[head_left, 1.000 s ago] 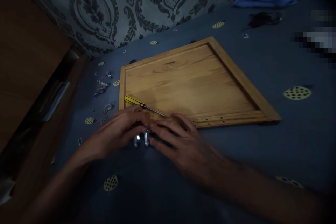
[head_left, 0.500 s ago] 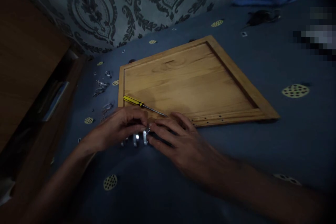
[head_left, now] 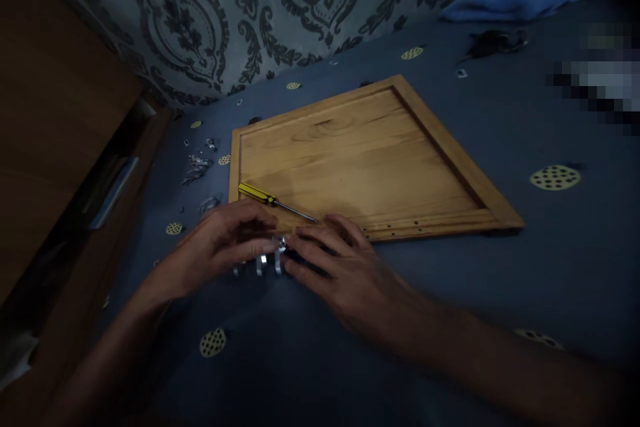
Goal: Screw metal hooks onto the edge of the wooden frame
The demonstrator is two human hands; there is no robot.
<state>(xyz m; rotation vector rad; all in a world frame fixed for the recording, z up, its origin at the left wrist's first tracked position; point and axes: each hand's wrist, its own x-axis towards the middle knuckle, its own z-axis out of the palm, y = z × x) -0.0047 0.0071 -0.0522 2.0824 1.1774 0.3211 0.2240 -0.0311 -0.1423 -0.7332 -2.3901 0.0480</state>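
The wooden panel point(head_left: 350, 153) lies flat with its raised frame upward, its long near edge under the hands and its far edge toward the wall point(head_left: 190, 20). Beyond its right edge the blue cloth point(head_left: 435, 320) runs on to a dark object point(head_left: 493, 45) and a folded blue towel point(head_left: 520, 1), both well apart from the panel at its far right. On its left, a narrower strip of cloth bears loose metal pieces point(head_left: 199, 161), and past them stands a brown cabinet point(head_left: 60, 80) with an open shelf. The cloth is printed with yellow spotted shapes; the room is dim, and the wall patterned. A yellow-handled screwdriver point(head_left: 256, 193) rests slantwise on the panel's near left part, just beyond the fingers. Curved silver brackets point(head_left: 279, 261) sit at the panel's near edge, between and below the hands. The left hand point(head_left: 210, 247) has thumb and forefinger apart, thumb tip beside the rightmost bracket. The right hand point(head_left: 340, 267) lies over the near edge, fingers slightly spread, close against that bracket; I cannot tell whether it grips it.
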